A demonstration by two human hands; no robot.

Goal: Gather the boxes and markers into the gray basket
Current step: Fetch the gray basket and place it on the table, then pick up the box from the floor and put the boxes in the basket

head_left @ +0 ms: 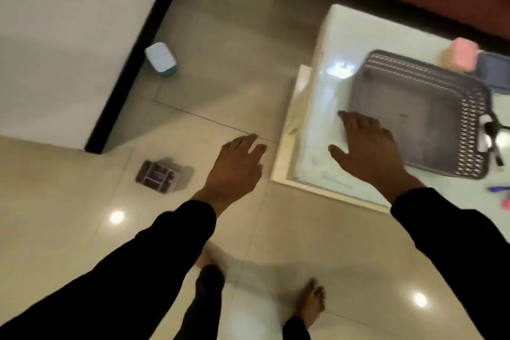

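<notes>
Nothing is lying in the gray basket [408,119] yet: the right hand [369,146] is hovering spread-fingered at its near corner, the left hand [237,165] hanging relaxed and empty, while boxes [463,54] and markers [498,189] are waiting beyond the right fingertips.

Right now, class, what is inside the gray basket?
The gray basket looks empty: only its bare floor shows. The right hand covers its near left corner, hiding that part.
</notes>
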